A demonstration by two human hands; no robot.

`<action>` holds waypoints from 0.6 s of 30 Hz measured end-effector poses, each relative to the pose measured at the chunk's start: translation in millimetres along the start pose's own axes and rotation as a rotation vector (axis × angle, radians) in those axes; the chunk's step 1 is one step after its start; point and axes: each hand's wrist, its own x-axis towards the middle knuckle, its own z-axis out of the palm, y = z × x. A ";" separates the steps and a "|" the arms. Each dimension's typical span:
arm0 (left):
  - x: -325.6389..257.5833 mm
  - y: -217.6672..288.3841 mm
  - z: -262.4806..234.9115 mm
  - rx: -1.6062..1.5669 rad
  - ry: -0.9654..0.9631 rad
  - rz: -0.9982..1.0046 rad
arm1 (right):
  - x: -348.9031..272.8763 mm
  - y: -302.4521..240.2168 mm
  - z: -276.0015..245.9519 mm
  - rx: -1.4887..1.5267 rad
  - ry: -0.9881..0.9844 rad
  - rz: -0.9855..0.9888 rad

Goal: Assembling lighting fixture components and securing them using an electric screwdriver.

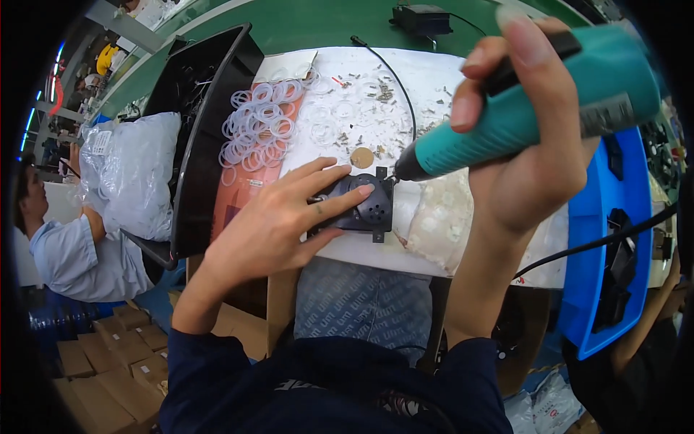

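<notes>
My right hand (535, 123) is wrapped round a teal electric screwdriver (499, 123), which lies tilted with its dark nose pointing left. The nose's tip meets a small tab at the far right corner of a black plastic housing (374, 210). That housing has a round cluster of holes on top and lies on the white work surface (426, 79). My left hand (282, 217) holds it from the left, one finger across its top and the thumb at its near side. A round tan disc (361, 158) lies just beyond the housing. Whatever bit the screwdriver carries is hidden.
Clear plastic rings (264, 123) and scattered small screws (383, 90) lie beyond my left hand. A black bin (210, 137) with a plastic bag (134, 173) stands left; a blue tray (607, 239) with black parts stands right. A black cable (600, 240) crosses there. Other people sit both sides.
</notes>
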 end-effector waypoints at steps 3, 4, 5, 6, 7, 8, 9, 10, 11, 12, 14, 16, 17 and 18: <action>5.5 -4.6 -3.6 -0.017 -0.052 0.072 | -1.5 -2.2 -1.3 0.009 0.023 -0.012; 6.2 -3.3 -3.5 -0.012 -0.060 0.078 | -1.6 -1.6 0.5 0.008 0.029 -0.018; 5.8 -2.9 -3.2 -0.011 -0.066 0.072 | -3.0 -1.3 -0.9 0.011 0.032 -0.025; 5.8 -2.4 -3.2 -0.011 -0.071 0.066 | -4.5 -1.6 -0.3 0.012 0.035 -0.033; 6.2 -2.0 -3.7 -0.005 -0.076 0.070 | -2.1 -0.3 -3.8 0.013 0.037 -0.040; 5.9 -1.7 -3.2 -0.002 -0.070 0.066 | -2.8 0.2 -3.8 0.011 0.039 -0.044; 5.6 -1.6 -2.7 0.000 -0.064 0.061 | -5.4 -0.9 -3.5 0.009 0.041 -0.048; 5.3 -1.9 -2.3 0.002 -0.069 0.064 | -5.0 0.4 -3.3 0.007 0.042 -0.051; 5.1 -1.5 -1.8 -0.009 -0.070 0.049 | -3.9 1.7 -4.6 0.004 0.041 -0.055; 5.1 -1.2 -1.5 -0.019 -0.070 0.034 | -6.8 0.4 -2.6 0.002 0.040 -0.060; 5.5 -1.0 -1.2 -0.012 -0.068 0.041 | -7.1 2.4 -2.2 -0.003 0.035 -0.068; 5.9 -1.3 -1.0 -0.004 -0.064 0.048 | -6.9 4.8 -0.3 -0.009 0.029 -0.077; 6.2 -0.9 -1.1 -0.016 -0.068 0.043 | -5.7 5.7 0.6 -0.013 0.026 -0.083; 6.4 -0.5 -1.2 -0.028 -0.072 0.038 | -6.1 5.7 1.9 -0.017 0.022 -0.089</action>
